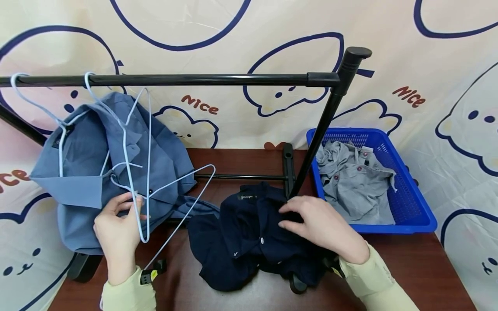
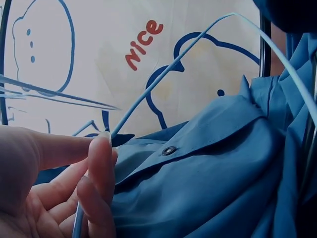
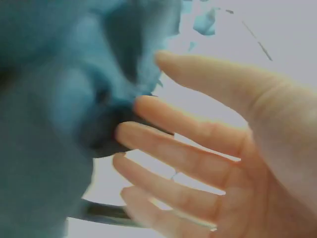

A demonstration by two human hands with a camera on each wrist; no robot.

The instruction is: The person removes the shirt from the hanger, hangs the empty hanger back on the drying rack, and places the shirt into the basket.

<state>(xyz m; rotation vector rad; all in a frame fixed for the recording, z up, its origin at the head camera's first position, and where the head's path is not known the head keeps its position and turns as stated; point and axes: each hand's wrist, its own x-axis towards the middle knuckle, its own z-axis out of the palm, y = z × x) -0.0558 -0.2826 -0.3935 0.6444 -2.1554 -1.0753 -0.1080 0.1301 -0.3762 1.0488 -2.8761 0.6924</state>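
Note:
My left hand [image 1: 120, 224] pinches a light-blue wire hanger [image 1: 213, 167] between thumb and fingers, in front of the rack. In the left wrist view the hanger [image 2: 158, 80] rises slanting from the fingertips. Just behind it hangs a blue buttoned shirt [image 1: 163, 138], with more light-blue hangers [image 1: 125, 160] around and in front of it. A navy shirt [image 1: 249, 233] lies crumpled on the table, collar label facing up. My right hand [image 1: 319, 222] is over its right side, fingers extended; in the right wrist view the fingers are spread beside blurred cloth [image 3: 49, 129].
A black rack's rail [image 1: 214, 80] crosses the back, and its slanted post [image 1: 320, 125] stands between the navy shirt and a blue plastic basket [image 1: 418, 207]. Inside the basket lies a grey buttoned garment [image 1: 350, 190]. The brown table [image 1: 420, 268] meets a patterned curtain [image 1: 280, 21] behind.

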